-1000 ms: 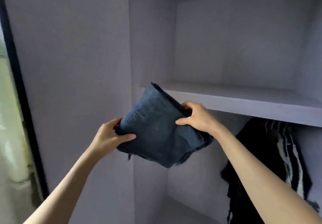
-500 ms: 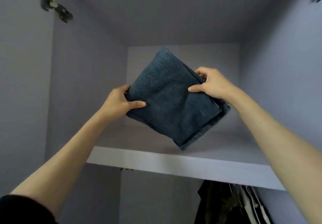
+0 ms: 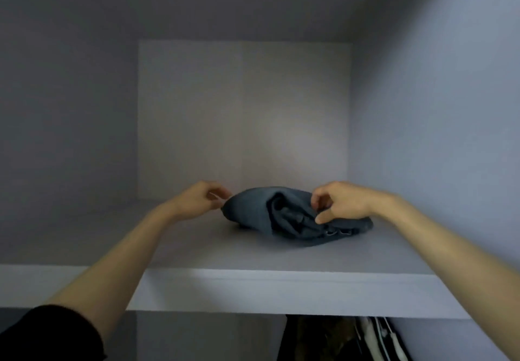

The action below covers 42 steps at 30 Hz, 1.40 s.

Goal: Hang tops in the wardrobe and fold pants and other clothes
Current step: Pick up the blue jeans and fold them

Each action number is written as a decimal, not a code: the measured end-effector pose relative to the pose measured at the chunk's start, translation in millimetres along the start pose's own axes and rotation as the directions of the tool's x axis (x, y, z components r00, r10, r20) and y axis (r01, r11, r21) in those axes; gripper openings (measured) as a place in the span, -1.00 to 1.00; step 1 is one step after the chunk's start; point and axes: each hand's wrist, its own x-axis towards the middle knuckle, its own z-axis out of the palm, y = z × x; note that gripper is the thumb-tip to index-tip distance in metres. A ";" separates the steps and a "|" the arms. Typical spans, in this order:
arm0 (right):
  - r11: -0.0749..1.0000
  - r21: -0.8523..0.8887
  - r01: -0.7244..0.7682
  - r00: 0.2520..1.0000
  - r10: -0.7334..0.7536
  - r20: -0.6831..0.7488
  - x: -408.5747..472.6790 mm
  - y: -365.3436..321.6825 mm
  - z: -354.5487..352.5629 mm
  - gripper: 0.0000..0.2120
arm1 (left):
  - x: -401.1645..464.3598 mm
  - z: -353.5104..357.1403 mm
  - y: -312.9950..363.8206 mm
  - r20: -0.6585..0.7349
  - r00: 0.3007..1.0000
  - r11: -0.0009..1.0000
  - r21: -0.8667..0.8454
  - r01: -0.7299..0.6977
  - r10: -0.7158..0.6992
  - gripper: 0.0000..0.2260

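Folded dark blue denim pants (image 3: 284,216) lie on pale grey wardrobe shelf (image 3: 197,251), toward the back. Left hand (image 3: 198,199) pinches the pants' left edge; right hand (image 3: 342,201) grips the right side, fingers curled.

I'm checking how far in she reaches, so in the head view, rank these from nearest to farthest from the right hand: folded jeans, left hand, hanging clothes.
1. Folded jeans: on the shelf, pinched by the right hand.
2. Left hand: at the jeans' far left edge.
3. Hanging clothes: below the shelf, lower right.
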 end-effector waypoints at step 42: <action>0.968 -0.097 -0.231 0.916 0.250 0.314 76.1 89.2 10.6 -0.28 | 110.5 125.9 58.2 0.318 0.947 0.910 0.405 -0.092 -0.045 -0.32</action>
